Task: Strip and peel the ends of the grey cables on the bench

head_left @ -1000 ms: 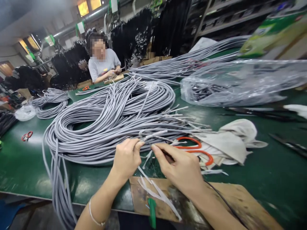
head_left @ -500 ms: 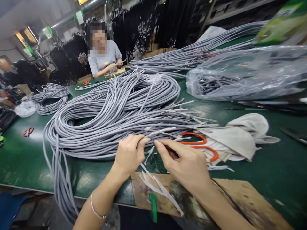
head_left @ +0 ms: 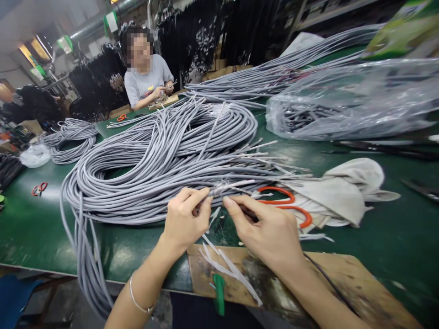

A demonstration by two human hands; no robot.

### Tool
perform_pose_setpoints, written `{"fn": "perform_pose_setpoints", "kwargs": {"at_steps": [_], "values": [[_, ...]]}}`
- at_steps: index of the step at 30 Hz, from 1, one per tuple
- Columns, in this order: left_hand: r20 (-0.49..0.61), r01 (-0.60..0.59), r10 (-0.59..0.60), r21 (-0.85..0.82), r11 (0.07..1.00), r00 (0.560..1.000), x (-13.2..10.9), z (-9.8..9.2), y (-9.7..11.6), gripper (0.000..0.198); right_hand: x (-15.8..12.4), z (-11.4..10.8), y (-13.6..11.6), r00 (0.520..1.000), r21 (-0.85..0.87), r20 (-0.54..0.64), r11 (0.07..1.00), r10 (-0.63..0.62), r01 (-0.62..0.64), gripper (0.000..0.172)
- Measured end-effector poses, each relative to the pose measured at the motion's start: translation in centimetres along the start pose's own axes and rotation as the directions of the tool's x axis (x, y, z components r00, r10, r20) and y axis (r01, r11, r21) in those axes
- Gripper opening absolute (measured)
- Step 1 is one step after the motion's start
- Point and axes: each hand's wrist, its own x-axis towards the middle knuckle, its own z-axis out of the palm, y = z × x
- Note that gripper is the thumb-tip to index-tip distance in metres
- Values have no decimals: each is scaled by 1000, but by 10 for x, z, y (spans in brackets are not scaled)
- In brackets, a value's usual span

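Observation:
My left hand (head_left: 187,214) is closed in a pinch on the end of a grey cable (head_left: 214,194), where frayed pale strands stick out. Just to its right, my right hand (head_left: 262,224) is pinched too, its thumb and forefinger close to that end; what lies in its fingers is mostly hidden. Behind both hands spreads a large bundle of looped grey cables (head_left: 137,183). Orange-handled scissors (head_left: 302,217) lie beyond my right hand, partly over a white cloth (head_left: 353,192). Below the hands, white strips (head_left: 236,274) rest on a stained board (head_left: 329,269).
Across the green table (head_left: 30,228) sits a co-worker (head_left: 147,77), hands on small pieces. A clear plastic bag (head_left: 329,123) of dark parts stands right, dark tools (head_left: 391,148) in front of it. Small red-handled scissors (head_left: 39,188) and a smaller cable coil (head_left: 73,139) lie left.
My fingertips have shifted slightly around the cable end, and the strands there look more frayed and spread. The view has tilted a little; everything else stays put.

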Motion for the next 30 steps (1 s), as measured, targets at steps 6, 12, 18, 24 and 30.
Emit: {"fn": "perform_pose_setpoints", "kwargs": {"at_steps": [6, 12, 18, 24, 30], "values": [[60, 27, -21, -109, 994, 998, -1, -1, 3, 11, -1, -1, 0, 995, 142, 75, 987, 59, -69, 29], [36, 124, -122, -78, 989, 992, -6, 7, 6, 13, -2, -1, 1, 986, 2, -57, 987, -159, 159, 16], [54, 249, -246, -67, 966, 968, -5, 8, 5, 18, -3, 0, 0, 929, -48, -91, 933, -360, 357, 14], [69, 277, -269, -166, 947, 961, -3, 6, 5, 16, 1, 4, 4, 1000, 78, -14, 997, 10, -9, 20], [79, 328, -321, -94, 940, 944, -5, 15, -4, 16, 1, -5, -19, 918, 18, -59, 919, -392, 394, 21]]}}
